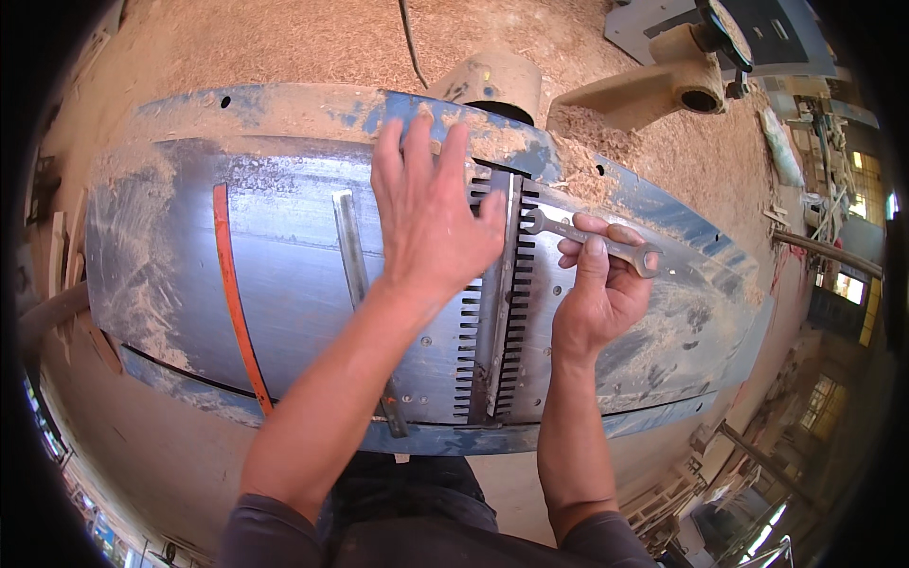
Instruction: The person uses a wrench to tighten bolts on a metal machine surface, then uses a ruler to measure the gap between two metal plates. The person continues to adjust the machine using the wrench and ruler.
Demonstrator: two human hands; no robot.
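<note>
Hand on the right (606, 289) closed around a double-ended steel wrench (559, 228), thumb along the shank, both ends jutting clear of the fingers, one end reaching over the edge of the cutter slot. Left hand (426, 222) wide and palm down, fingers spread toward the far side, thumb pointing at the slot; cannot tell whether touching the metal or pinching anything underneath.

Between the two hands, a cutter head (498, 322) set in the slot, flanked on either side by comb-toothed lips. Around it, the grey jointer bed (294, 256), smeared with pale dust. Lying on it, left of the slot, a grey metal bar (351, 251), partly hidden beneath the left forearm, and farther left, well apart, a long orange strip (230, 284). Beyond the blue-painted far ledge (327, 106), a dust-coated pipe (644, 90) and floor thick with sawdust (312, 47).
</note>
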